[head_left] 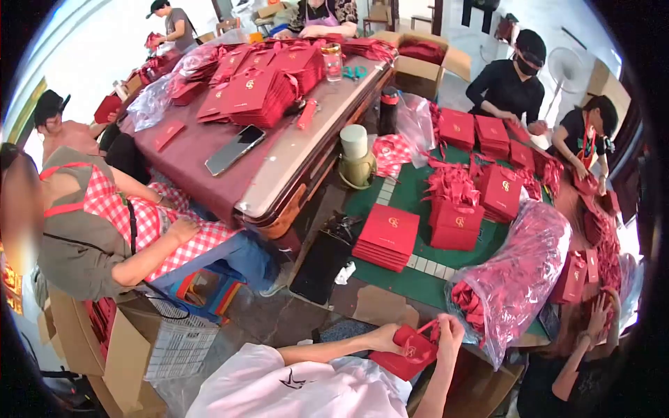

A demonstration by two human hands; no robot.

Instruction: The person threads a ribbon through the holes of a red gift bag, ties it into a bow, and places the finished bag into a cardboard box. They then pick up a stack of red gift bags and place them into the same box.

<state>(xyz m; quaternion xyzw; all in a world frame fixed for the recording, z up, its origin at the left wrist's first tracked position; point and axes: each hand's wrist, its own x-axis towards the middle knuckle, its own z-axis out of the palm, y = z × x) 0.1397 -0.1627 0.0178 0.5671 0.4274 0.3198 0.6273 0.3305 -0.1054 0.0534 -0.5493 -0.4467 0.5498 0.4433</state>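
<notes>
A small red gift bag (404,357) with a gold emblem is held low in front of my body. My left hand (385,338) grips its upper left side. Red ribbon at the bag's top right is pinched in my right hand (448,330). Beyond my hands, a stack of flat red bags (387,237) lies on the green table (364,202). To its right stands a bundle of red bags with ribbons (456,221). A clear plastic sack (519,268) of red ribboned items lies just beyond my right hand.
A black tray (321,268) and white tissue (345,272) lie left of the stack. A green mug (358,170) is farther back. Another table (209,167) bears red stacks and a phone (235,150). A seated person (104,230) is at left; several others work around, some at right.
</notes>
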